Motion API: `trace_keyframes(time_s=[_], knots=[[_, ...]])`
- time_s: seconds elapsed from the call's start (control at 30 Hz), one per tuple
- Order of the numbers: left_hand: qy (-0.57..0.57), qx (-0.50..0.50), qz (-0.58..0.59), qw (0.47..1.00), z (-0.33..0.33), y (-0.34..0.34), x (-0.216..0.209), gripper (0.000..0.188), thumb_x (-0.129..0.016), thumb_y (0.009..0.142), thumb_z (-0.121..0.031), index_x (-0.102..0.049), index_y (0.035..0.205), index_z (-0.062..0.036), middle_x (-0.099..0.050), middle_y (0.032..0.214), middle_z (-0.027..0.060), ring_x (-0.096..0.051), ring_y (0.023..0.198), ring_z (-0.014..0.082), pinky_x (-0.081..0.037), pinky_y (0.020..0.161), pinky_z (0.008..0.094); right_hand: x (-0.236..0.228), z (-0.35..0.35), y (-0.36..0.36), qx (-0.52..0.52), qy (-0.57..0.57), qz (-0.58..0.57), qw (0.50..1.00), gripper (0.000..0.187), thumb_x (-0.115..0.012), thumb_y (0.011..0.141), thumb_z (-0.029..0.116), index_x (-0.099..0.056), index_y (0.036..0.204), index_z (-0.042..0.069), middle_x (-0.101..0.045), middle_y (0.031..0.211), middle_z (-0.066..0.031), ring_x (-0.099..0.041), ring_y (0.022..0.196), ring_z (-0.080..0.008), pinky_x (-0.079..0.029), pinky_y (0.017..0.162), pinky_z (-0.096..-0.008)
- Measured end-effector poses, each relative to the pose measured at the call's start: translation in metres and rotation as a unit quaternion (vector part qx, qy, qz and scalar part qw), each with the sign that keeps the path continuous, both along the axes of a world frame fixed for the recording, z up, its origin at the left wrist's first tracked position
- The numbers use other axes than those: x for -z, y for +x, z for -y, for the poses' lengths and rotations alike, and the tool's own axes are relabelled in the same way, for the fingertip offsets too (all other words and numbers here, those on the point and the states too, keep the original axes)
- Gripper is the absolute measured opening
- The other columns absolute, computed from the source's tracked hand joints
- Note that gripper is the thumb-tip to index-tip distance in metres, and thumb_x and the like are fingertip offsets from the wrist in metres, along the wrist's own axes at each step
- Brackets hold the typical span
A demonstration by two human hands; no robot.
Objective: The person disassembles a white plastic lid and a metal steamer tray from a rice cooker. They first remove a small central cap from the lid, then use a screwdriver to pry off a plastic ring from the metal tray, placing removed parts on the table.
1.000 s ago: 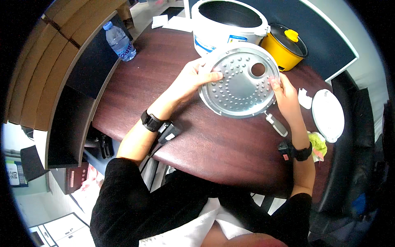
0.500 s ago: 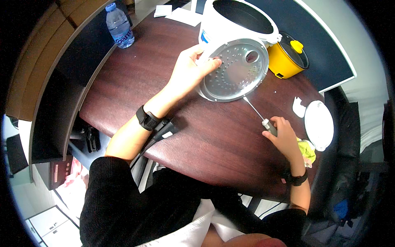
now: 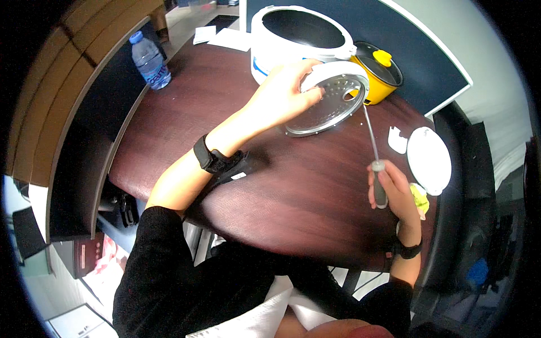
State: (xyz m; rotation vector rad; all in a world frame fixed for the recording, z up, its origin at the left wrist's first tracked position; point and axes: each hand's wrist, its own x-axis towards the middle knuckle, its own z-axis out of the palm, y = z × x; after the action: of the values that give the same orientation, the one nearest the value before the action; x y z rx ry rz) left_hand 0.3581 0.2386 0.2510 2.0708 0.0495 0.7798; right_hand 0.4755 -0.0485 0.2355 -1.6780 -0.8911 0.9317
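One perforated metal plate (image 3: 327, 107) pinched in left hand (image 3: 282, 96), one screwdriver (image 3: 375, 163) gripped in right hand (image 3: 391, 191).

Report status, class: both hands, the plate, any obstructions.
Left hand grips perforated metal plate, tilted. Right hand holds screwdriver, tip at plate's rim. White cooker close behind.

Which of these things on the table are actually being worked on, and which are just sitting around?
In use:
- perforated metal plate, held by the left hand
- screwdriver, in the right hand
- white cooker behind the plate

Lying about:
- water bottle
- small yellow cooker
- round white lid
- papers
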Motion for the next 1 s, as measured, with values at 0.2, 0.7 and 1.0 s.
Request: trace_keyframes(time_s=[0.2,0.7,1.0], knots=[[0.087,-0.026,0.052,0.995,0.011,0.015,-0.005,0.039,-0.064,0.077,-0.011,-0.058,0.115,-0.002,-0.065,0.097,0.0128,-0.063,0.085,0.0213,-0.049,0.077,0.0317,-0.003,-0.029,-0.011,0.009,0.065,-0.06,0.996,0.029,-0.036,0.102,0.024,-0.048,0.112,0.001,-0.052,0.075,-0.0052,-0.049,0.047,-0.008,-0.039,0.04,-0.0212],[0.056,-0.021,0.044,0.997,0.021,0.019,0.002,0.038,-0.064,0.079,-0.012,-0.058,0.114,-0.0001,-0.067,0.091,0.0146,-0.066,0.081,0.0193,-0.051,0.074,0.0305,0.014,-0.026,-0.01,-0.016,0.16,-0.216,0.963,0.038,-0.033,0.102,0.032,-0.046,0.112,-0.003,-0.05,0.072,-0.0073,-0.043,0.039,-0.01,-0.034,0.032,-0.0227],[0.042,-0.023,0.044,0.998,0.022,0.017,0.003,0.04,-0.065,0.079,-0.014,-0.058,0.116,0.0,-0.067,0.093,0.0145,-0.066,0.081,0.019,-0.051,0.072,0.03,0.017,-0.028,-0.015,-0.009,0.165,-0.238,0.957,0.038,-0.031,0.102,0.032,-0.045,0.112,-0.002,-0.05,0.071,-0.0075,-0.042,0.037,-0.01,-0.033,0.031,-0.0229]])
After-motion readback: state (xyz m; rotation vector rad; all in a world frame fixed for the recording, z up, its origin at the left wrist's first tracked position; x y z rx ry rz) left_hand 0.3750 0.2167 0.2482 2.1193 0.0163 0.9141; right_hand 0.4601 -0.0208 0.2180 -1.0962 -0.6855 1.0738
